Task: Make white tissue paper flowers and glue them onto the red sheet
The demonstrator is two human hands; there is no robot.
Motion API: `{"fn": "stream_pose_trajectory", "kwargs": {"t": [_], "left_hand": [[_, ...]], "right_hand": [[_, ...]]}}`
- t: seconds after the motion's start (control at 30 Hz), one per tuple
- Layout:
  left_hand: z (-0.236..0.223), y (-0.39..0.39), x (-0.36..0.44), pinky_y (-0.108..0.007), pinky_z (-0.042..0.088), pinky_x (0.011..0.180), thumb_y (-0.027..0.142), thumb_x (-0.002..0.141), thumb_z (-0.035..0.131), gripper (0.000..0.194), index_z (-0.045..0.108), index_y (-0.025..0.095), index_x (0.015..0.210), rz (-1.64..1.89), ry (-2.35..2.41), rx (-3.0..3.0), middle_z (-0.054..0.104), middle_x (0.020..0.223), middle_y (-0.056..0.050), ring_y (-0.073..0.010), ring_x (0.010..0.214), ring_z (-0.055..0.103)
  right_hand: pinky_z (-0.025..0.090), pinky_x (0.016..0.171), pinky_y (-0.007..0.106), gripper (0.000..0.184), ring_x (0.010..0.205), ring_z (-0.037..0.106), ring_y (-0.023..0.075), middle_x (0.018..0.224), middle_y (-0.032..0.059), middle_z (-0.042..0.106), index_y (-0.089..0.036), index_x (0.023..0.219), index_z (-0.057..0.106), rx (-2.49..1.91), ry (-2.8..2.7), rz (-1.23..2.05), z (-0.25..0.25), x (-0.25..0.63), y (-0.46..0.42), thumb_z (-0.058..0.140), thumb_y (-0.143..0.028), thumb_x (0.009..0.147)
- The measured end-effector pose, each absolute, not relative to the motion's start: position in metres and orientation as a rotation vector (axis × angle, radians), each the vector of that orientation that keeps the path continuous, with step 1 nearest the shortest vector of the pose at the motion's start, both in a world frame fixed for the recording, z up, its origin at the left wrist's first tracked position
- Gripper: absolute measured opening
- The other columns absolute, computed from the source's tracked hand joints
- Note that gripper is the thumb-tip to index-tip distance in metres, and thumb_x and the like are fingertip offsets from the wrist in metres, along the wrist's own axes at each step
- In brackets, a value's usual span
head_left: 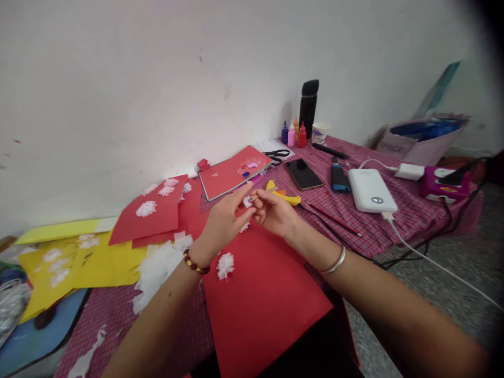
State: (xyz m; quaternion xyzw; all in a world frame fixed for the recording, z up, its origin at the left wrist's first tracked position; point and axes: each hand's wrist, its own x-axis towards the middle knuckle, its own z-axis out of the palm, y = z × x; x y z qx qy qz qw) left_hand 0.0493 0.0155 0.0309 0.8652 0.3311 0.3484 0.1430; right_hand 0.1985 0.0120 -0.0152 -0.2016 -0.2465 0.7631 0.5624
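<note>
Both hands up over the red sheet [260, 299]; left hand [222, 220] and right hand [275, 212] meet fingertip to fingertip, pinching a small white paper bit [247, 201] between them; white tissue tuft [225, 265] lies on the sheet below; yellow glue gun [284, 196] just behind right hand; phone [303, 174], power bank [371, 190], scissors [277, 155] further back on the checked cloth [366, 231].

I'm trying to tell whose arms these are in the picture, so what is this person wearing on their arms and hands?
Both forearms are bare, with no sleeves or gloves in view. The left hand has a bracelet of dark red and gold beads around its wrist. The right hand has a thin plain silver metal bangle around its wrist. No rings or watch can be made out.
</note>
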Motion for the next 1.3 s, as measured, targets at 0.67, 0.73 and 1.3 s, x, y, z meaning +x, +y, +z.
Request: {"fn": "stream_pose_trajectory", "kwargs": {"t": [0.67,0.73,1.3], "left_hand": [[-0.038,0.043,0.015,-0.026,0.041,0.066,0.020,0.080,0.053,0.011,0.062,0.017,0.074,0.543,1.069,2.528,0.052,0.078,-0.001,-0.0135,0.072,0.052],[-0.038,0.047,0.016,-0.024,0.038,0.062,0.020,0.078,0.054,0.012,0.057,0.016,0.068,0.558,1.114,2.471,0.049,0.072,0.000,-0.0125,0.066,0.049],[-0.057,0.060,0.016,-0.026,0.045,0.066,0.016,0.071,0.058,0.032,0.057,0.015,0.103,0.696,1.117,2.137,0.061,0.083,-0.003,-0.0135,0.073,0.056]], "right_hand": [[0.037,0.036,0.016,0.010,0.033,0.046,0.0059,0.048,-0.0042,0.058,-0.015,0.072,0.054,-0.793,-0.977,1.581,-0.028,0.203,0.027,0.052,-0.022,0.080],[0.036,0.036,0.016,0.010,0.033,0.046,0.0062,0.047,-0.0038,0.058,-0.015,0.072,0.053,-0.868,-1.060,1.520,-0.032,0.199,0.029,0.050,-0.020,0.080],[0.038,0.061,0.023,0.016,0.067,0.058,0.0149,0.073,0.0056,0.065,-0.016,0.078,0.060,-1.318,-2.031,0.581,-0.037,0.189,0.017,0.046,-0.019,0.084]]}}
